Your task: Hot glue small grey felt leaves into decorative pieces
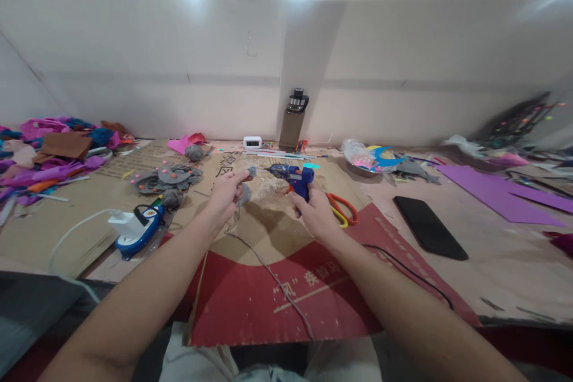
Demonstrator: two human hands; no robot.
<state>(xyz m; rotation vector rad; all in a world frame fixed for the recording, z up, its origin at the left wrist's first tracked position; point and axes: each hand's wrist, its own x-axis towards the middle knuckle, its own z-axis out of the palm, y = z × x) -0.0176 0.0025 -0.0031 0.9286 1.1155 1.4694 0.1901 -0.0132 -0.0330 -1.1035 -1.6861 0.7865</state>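
In my right hand (316, 210) is a blue hot glue gun (302, 181), its nozzle turned left. My left hand (229, 192) pinches a small grey felt piece (252, 172) just left of the nozzle, with a gap between them. Below those fingers lies a round grey piece (244, 194), partly hidden by the hand. A strand of grey yarn (264, 264) trails from there down across the cardboard (286, 239). Beside my right hand rest scissors (349, 208) with orange and yellow handles. Dried glue covers the cardboard under the nozzle.
At left stand a blue power strip (141, 237) with a white plug, grey felt pieces (168, 178) and colourful scraps (58, 155). Behind are a bottle (293, 122) and a small white clock (252, 142). A bowl (364, 170), a phone (430, 228) and purple sheets (492, 194) lie at right.
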